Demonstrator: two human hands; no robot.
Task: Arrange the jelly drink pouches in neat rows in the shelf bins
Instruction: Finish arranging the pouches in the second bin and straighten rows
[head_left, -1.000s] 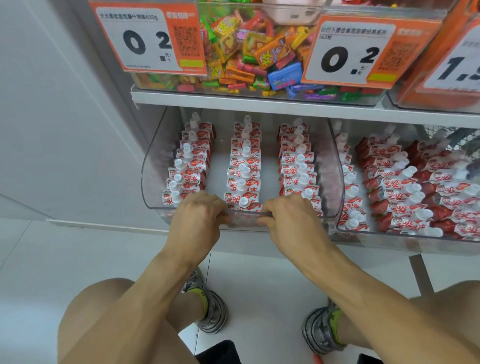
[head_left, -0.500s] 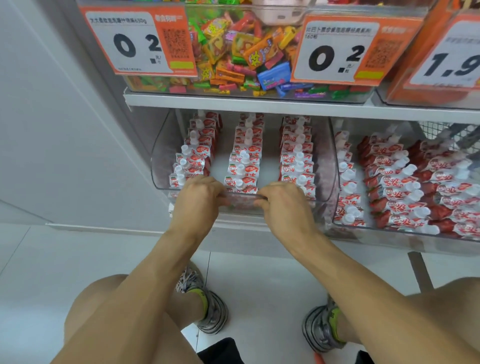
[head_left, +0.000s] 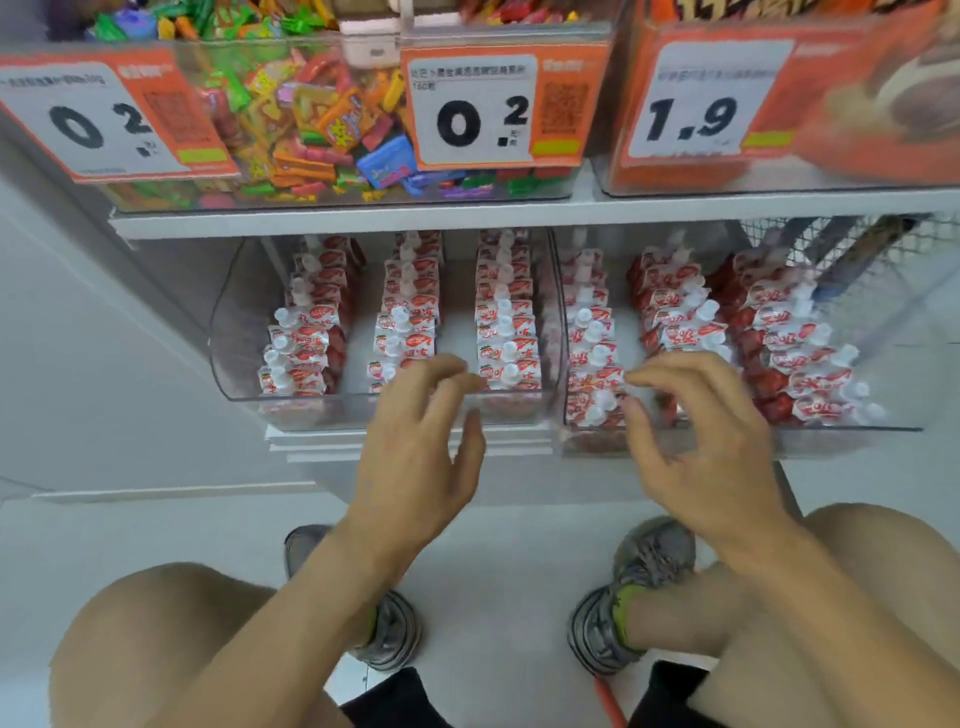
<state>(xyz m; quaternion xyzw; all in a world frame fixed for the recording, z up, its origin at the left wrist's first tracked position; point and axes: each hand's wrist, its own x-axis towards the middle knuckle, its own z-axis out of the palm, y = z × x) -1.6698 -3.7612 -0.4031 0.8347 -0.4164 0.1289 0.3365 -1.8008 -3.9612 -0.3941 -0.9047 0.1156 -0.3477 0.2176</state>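
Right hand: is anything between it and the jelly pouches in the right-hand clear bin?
Only the low clear front wall of the right-hand clear plastic bin. The right hand hovers open above it, and the red-and-white spouted jelly pouches lie uncovered, reachable from above.

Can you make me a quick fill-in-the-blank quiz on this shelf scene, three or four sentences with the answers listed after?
1. The left clear bin holds ___ rows of jelly drink pouches.
2. The price tag at the upper right reads ___.
3. The left hand and the right hand hold ___.
4. The bin on the shelf above holds mixed ___.

Missing words: three; 1.9; nothing; candies
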